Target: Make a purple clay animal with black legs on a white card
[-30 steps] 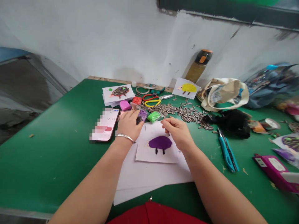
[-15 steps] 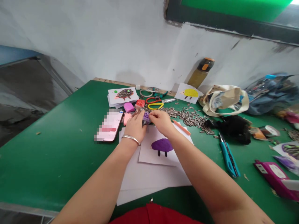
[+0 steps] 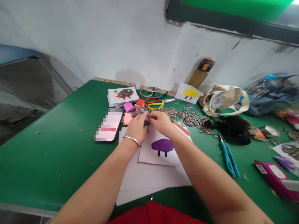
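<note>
Both hands meet over a small packet of purple clay (image 3: 146, 115), mostly hidden between them. My left hand (image 3: 137, 127), with a silver bangle at the wrist, has its fingers closed over the packet's left side. From the right, my right hand (image 3: 161, 123) pinches at the packet's edge with thumb and finger. Below them lies a white card (image 3: 147, 154) bearing a purple clay body (image 3: 162, 145) with two black legs. It rests on larger white sheets (image 3: 140, 179). Pink clay (image 3: 127, 119), magenta clay (image 3: 128, 107) and a red packet (image 3: 140, 103) sit beyond my left hand.
A phone (image 3: 109, 126) lies left of the sheets. Scissors (image 3: 156, 105) and scattered sunflower seeds (image 3: 190, 118) are behind the hands. On the right are a blue utility knife (image 3: 229, 158), a black cloth item (image 3: 237, 129) and a cream bag (image 3: 224, 99). A bottle (image 3: 201, 73) stands by the wall.
Both hands stay at the purple packet. The fingers have shifted slightly and the hands sit a little closer together, covering more of it. The card and sheets have not moved.
</note>
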`<state>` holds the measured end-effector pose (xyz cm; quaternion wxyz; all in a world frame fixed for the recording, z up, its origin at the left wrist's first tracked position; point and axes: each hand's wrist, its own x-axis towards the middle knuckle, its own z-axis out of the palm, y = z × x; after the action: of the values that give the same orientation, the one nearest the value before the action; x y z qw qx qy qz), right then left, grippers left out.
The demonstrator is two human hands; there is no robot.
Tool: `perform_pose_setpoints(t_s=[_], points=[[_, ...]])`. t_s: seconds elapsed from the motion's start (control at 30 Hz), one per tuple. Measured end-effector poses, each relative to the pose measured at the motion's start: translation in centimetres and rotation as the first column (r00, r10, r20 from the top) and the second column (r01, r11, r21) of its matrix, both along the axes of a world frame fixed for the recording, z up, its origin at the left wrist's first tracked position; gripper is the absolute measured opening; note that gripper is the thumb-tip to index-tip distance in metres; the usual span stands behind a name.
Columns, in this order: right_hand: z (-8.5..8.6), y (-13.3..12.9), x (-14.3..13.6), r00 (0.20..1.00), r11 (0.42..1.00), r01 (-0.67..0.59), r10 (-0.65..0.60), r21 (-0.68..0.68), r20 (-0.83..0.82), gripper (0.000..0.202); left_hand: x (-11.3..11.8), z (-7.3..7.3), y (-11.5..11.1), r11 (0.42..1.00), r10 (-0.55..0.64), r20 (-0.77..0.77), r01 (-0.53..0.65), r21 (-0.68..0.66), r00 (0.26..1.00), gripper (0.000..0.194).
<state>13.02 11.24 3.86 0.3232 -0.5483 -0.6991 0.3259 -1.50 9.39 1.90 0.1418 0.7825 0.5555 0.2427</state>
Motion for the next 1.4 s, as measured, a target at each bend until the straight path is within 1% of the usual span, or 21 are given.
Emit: perform_pose_setpoints(t_s=[0.1,0.17,0.27,0.33,0.37,0.43,0.53,0.63,0.8,0.93,1.0,1.07,1.17,1.23,1.3,1.4], points=[[-0.3,-0.9,0.6,0.996,0.998,0.010,-0.015,-0.055,-0.091,0.010,0.2,0.2,-0.1,0.999,-0.027,0.012,0.027,-0.024,1.000,0.064],[-0.4,-1.6,1.1,0.988,0.995,0.011,-0.026,-0.098,-0.152,0.012,0.4,0.5,-0.2,0.999,-0.034,-0.017,0.033,-0.040,0.999,0.061],[-0.7,-2.5,1.7,0.960,0.986,0.016,-0.062,-0.168,-0.274,0.015,0.6,0.8,-0.4,0.996,-0.062,-0.109,0.054,-0.078,0.992,0.045],[-1.0,-2.9,2.0,0.919,0.974,0.040,-0.123,-0.222,-0.375,0.016,0.7,0.9,-0.5,0.993,-0.085,-0.151,0.070,-0.097,0.985,0.035],[-1.1,-2.9,2.2,0.899,0.968,0.053,-0.152,-0.243,-0.410,0.017,0.7,0.9,-0.5,0.992,-0.086,-0.160,0.070,-0.101,0.983,0.033],[-1.4,-3.0,2.4,0.895,0.965,0.070,-0.174,-0.254,-0.411,0.018,0.8,0.9,-0.6,0.994,-0.071,-0.159,0.056,-0.098,0.985,0.032],[-1.4,-3.0,2.6,0.928,0.968,0.051,-0.136,-0.244,-0.346,0.012,0.8,0.9,-0.7,0.996,-0.047,-0.147,0.035,-0.086,0.988,0.035],[-1.0,-3.1,2.5,0.942,0.967,0.025,-0.109,-0.255,-0.318,0.011,0.9,1.2,-0.9,0.996,-0.073,-0.092,0.069,-0.053,0.993,0.037],[-0.3,-3.2,2.5,0.944,0.953,0.013,-0.111,-0.303,-0.310,0.017,1.0,1.3,-1.2,0.989,-0.140,0.000,0.140,0.040,0.990,0.033],[-0.5,-3.2,3.0,0.941,0.936,-0.012,-0.109,-0.353,-0.319,0.014,0.9,1.0,-1.3,0.977,-0.188,0.037,0.184,0.107,0.981,0.031],[-0.8,-3.3,3.2,0.929,0.929,-0.019,-0.121,-0.370,-0.350,0.013,0.9,0.9,-1.4,0.969,-0.217,0.052,0.209,0.131,0.975,0.030],[-1.0,-3.4,3.3,0.905,0.926,-0.015,-0.148,-0.377,-0.399,0.013,0.9,0.9,-1.5,0.968,-0.222,0.084,0.209,0.141,0.971,0.028],[-1.0,-3.7,3.2,0.861,0.930,0.011,-0.196,-0.368,-0.469,0.014,1.0,1.1,-1.7,0.981,-0.168,0.176,0.148,0.124,0.970,0.022],[-0.8,-4.1,3.0,0.840,0.936,0.025,-0.209,-0.351,-0.500,0.015,1.1,1.3,-1.7,0.990,-0.133,0.242,0.117,0.078,0.961,0.020],[-0.6,-4.5,2.7,0.821,0.944,0.020,-0.203,-0.328,-0.534,0.017,1.2,1.5,-1.7,0.993,-0.116,0.291,0.117,0.015,0.950,0.023],[-0.6,-5.0,2.4,0.783,0.946,-0.002,-0.200,-0.324,-0.589,0.019,1.3,1.7,-1.8,0.987,-0.111,0.336,0.144,-0.076,0.935,0.023]])
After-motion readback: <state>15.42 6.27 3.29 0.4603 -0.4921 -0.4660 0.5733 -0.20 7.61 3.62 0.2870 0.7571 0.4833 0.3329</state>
